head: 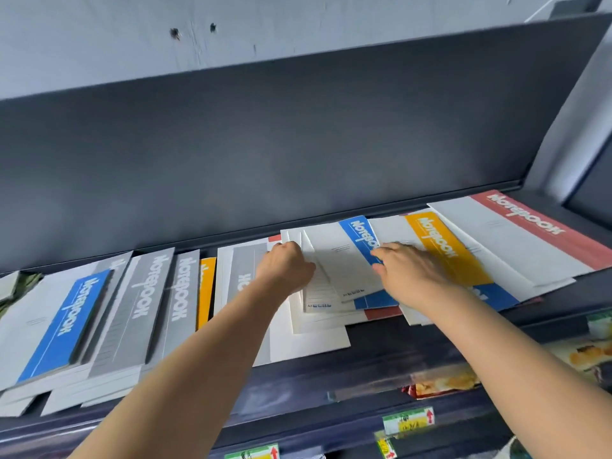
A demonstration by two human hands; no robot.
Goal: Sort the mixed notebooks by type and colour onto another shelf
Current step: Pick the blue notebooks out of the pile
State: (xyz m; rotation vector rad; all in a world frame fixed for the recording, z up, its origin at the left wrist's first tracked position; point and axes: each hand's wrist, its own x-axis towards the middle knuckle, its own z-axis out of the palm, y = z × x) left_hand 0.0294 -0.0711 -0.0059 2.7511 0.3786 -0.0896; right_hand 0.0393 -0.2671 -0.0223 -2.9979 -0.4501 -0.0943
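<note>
Mid-shelf (381,352), left hand (286,268) pinches white notebooks (318,286); right hand (409,274) lies flat, open, on the loose pile, which may slide off the front edge.

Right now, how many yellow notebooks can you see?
2. One yellow notebook lies under the right hand; another is wedged between the grey ones, left of the left hand. More may be buried in the piles.
</note>
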